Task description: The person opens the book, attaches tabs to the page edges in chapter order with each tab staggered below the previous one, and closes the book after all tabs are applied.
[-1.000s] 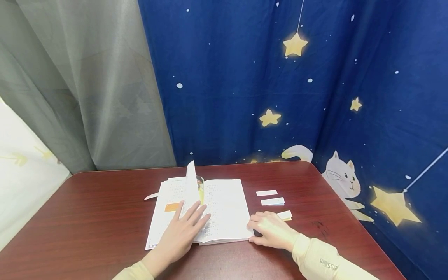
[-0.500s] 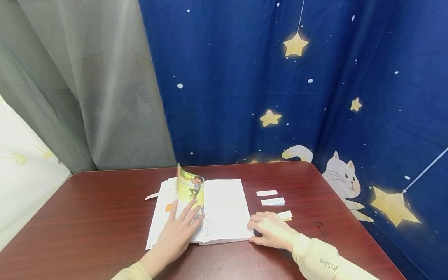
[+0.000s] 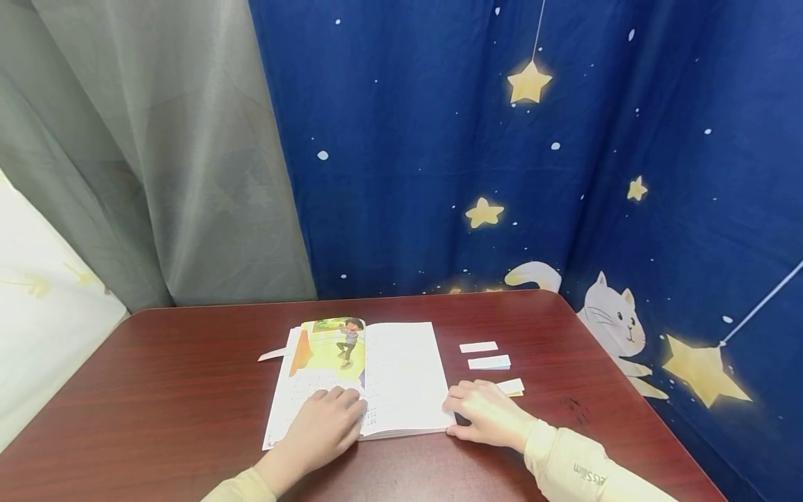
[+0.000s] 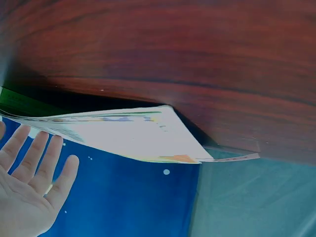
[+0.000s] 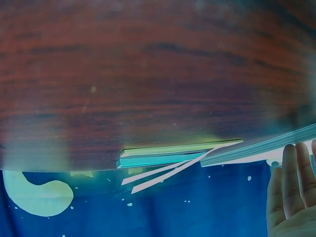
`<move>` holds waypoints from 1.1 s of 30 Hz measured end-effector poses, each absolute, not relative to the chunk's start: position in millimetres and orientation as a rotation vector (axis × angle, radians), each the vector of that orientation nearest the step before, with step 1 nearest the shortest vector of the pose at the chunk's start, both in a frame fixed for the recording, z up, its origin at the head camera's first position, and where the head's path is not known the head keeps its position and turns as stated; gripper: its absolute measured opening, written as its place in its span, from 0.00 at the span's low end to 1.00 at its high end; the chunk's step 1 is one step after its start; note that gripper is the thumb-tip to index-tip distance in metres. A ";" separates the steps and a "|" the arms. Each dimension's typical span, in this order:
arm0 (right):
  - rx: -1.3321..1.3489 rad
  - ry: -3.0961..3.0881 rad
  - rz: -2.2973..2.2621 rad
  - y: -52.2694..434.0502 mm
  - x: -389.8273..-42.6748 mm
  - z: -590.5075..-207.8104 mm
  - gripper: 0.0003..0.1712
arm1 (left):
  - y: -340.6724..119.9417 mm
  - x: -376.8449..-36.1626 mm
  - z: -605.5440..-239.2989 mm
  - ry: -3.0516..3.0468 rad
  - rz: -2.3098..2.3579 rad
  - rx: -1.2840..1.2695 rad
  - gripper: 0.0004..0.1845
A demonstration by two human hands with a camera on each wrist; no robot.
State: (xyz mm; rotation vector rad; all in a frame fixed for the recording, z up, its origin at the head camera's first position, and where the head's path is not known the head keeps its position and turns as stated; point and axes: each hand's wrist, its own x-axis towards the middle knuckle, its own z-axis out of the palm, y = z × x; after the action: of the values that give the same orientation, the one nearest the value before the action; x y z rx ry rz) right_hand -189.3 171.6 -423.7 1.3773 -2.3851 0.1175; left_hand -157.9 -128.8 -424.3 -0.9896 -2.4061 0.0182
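The open book (image 3: 360, 376) lay near the middle of the tabletop (image 3: 157, 390), toward its near edge. The left hand (image 3: 326, 429) pressed flat on the illustrated left page, fingers relaxed; the right hand (image 3: 486, 413) rested loosely spread at the book's right edge, beside three paper strips (image 3: 489, 362). If the left hand lifted, pages could likely spring back; a sweep of the right sleeve might scatter the strips. Bare room lay toward the left edge and far-right corner.

Sleeve (image 3: 586, 473) at right wrist: small printed word, upside down, roughly "ESSlim" (first letters unclear). Open book (image 3: 376, 376): rows of print on both pages, too small to read.
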 end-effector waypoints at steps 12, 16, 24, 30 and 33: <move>1.385 -2.363 0.116 171.4 -190.2 -425.4 0.13 | -108.8 -156.4 -423.9 -2.589 0.081 -0.868 0.27; 1.389 -2.369 0.122 171.3 -190.2 -425.0 0.12 | -104.6 -156.2 -422.9 -2.598 0.113 -0.832 0.31; 1.386 -2.383 0.120 171.9 -191.8 -425.8 0.12 | -102.8 -159.0 -422.5 -2.608 0.147 -0.829 0.30; 1.385 -2.385 0.117 172.0 -191.9 -427.1 0.12 | -104.8 -162.0 -423.8 -2.597 0.135 -0.853 0.30; 1.378 -2.390 0.117 172.2 -191.6 -427.6 0.12 | -105.8 -163.2 -424.2 -2.599 0.126 -0.857 0.30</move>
State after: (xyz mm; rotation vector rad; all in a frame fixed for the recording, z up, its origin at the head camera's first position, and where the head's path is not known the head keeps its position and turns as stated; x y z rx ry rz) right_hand -191.6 172.2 -427.6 1.3783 -2.3903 0.1173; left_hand -163.2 -105.8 -424.2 -0.8575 -2.5995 0.1261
